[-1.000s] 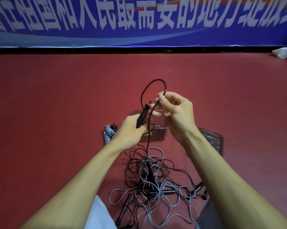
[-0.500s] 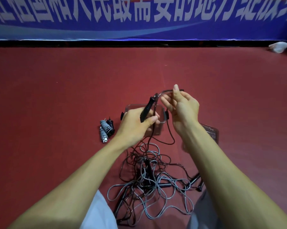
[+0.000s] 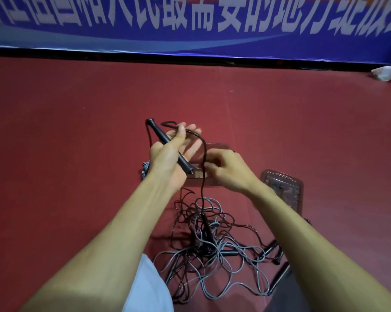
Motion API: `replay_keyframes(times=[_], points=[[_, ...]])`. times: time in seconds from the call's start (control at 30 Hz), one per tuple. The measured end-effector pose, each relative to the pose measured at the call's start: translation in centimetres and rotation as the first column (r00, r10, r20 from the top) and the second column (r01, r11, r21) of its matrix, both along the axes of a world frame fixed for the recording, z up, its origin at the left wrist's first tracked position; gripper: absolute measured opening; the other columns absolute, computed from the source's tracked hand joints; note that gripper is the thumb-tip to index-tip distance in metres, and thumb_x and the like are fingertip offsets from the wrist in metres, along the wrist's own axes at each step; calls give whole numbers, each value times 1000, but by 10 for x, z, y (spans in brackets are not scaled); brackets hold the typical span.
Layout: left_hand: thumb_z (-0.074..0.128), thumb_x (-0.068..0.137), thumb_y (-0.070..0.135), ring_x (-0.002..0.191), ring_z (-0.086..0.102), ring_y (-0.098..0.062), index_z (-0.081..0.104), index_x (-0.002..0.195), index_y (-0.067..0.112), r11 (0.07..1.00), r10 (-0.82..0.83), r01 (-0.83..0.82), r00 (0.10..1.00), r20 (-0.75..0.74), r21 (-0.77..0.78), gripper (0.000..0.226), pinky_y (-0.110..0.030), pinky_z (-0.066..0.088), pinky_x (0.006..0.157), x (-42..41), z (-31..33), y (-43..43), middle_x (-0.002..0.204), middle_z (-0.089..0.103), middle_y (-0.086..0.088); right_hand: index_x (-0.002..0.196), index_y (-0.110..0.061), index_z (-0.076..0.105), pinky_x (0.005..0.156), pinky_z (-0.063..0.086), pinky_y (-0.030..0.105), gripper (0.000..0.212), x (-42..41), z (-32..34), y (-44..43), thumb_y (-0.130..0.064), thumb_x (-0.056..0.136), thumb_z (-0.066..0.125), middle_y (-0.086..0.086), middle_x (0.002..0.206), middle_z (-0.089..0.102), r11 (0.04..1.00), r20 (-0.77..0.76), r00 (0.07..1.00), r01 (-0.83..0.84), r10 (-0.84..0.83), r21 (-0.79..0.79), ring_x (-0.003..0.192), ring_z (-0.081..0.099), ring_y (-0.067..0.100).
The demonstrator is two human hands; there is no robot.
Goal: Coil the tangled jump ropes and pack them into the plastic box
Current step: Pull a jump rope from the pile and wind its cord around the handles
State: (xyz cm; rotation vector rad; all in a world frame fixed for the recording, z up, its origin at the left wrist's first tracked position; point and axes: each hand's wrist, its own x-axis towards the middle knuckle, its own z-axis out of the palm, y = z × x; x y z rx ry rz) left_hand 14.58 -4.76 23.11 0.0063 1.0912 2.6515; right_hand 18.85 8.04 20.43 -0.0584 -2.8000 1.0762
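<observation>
Left hand: the left hand [image 3: 167, 156] is raised palm up with its fingers stretched out. The thumb pins a black handle [image 3: 157, 131] slantwise across the palm, and the handle's far end pokes out beyond the hand.
Dark rope: one strand of the dark rope [image 3: 204, 158] runs from that far end down the outer side of the left hand. Another stretch arches over the left fingers and drops straight down between the two hands into the tangle.
Right hand: the right hand [image 3: 229, 171] is knuckles up with its fingers curled, pinching the hanging rope just beside the left palm (the fingertips are blurred, so the exact grip is hard to read).
Hands together: they are close but apart.
Tangle: the tangle [image 3: 212, 248] of grey and dark ropes with several black handles lies on the red floor [image 3: 77, 154] between the forearms.
Plastic box: the clear plastic box [image 3: 219, 146] sits on the floor behind the hands, mostly hidden by them; its contents cannot be made out.
Lid: a clear lid [image 3: 284, 183] lies on the floor near the box, just beyond the right wrist.
Coiled rope: a grey coiled rope [image 3: 145, 168] shows just left of the left wrist.
Background: a blue banner [image 3: 190, 19] with white characters runs along the far edge of the floor.
</observation>
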Motion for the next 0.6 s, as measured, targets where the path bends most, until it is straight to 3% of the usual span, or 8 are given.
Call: replay_keyframes(times=[0.1,0.17,0.3,0.47,0.53,0.6], points=[[51,99,7,79,73,-16,60,93,8,986,-20,4,996,91,169,10,-28,60,71,-3,-1,-8,81,73,-4,88,-10,62,73,43,34,10,-1,-3,-5,-17,94,56,4,79,66,996,-119,993,-10,21,88,78,57,24],[51,99,8,79,73,-17,60,96,7,970,-31,-2,991,132,245,9,-29,61,73,-5,-2,-11,82,73,-5,87,-11,61,75,49,37,11,-4,-5,-7,-19,95,59,3,79,68,999,-123,992,-8,14,46,78,61,23],[49,100,6,81,73,-18,58,97,4,977,-5,-19,994,113,210,9,-30,61,74,-7,-4,-11,86,72,-9,80,-17,61,75,54,39,12,-8,-11,-12,-15,91,65,-4,75,69,997,-124,991,52,-58,-52,75,67,15],[51,99,3,98,71,-24,56,110,0,994,53,-50,998,29,-98,12,-29,60,77,-10,-13,-6,107,69,-16,78,-19,59,71,50,31,15,-6,-7,-11,-12,90,63,-9,71,63,979,-198,963,163,-185,-119,72,62,14],[50,97,-4,99,69,-21,57,117,4,945,2,-11,1000,-28,-326,23,-27,59,78,-8,-18,-4,111,68,-13,77,-22,59,68,52,30,17,-6,-2,-9,-13,90,64,-11,67,61,956,-227,940,211,-256,-206,63,59,7],[47,93,-10,98,68,-18,61,116,7,846,-77,28,994,-71,-532,32,-26,56,82,-5,-23,-3,111,69,-10,74,-27,60,68,58,41,17,-7,1,-6,-17,88,65,-9,65,63,902,-252,912,218,-324,-372,61,64,8]])
